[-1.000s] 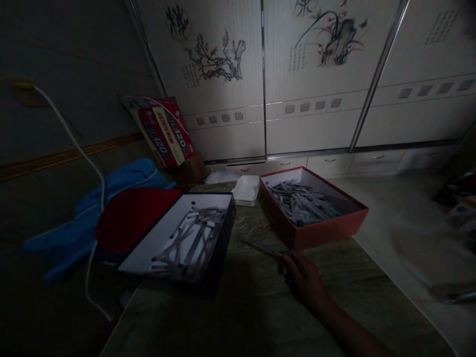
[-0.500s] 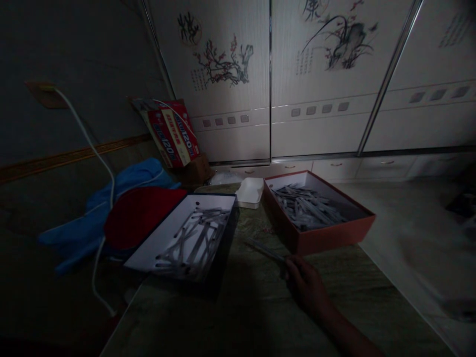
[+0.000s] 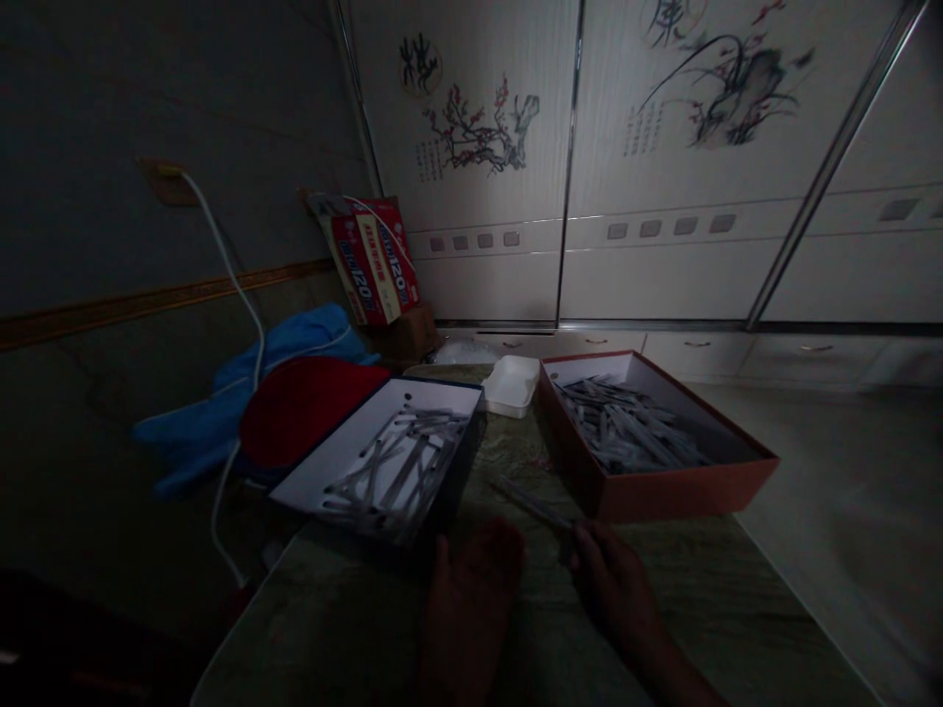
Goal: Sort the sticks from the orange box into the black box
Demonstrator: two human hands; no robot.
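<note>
Head view: looks partway along, with one pen (image 3: 537,505) pinched in the right hand (image 3: 613,579), lower centre of the frame. Can see the left hand (image 3: 472,601) loosely spread beside it, seemingly holding nothing. Probably lots left, going by the heap of pens (image 3: 637,427) in the red box (image 3: 693,493) at right; got a looser layer (image 3: 402,473) in the dark box (image 3: 440,391) at left. Kinda hemmed in by both, plus a white tray (image 3: 510,386) mid-frame.

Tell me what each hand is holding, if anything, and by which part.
The right hand grips a thin pen-like stick by its near end. The left hand appears open and empty.
</note>
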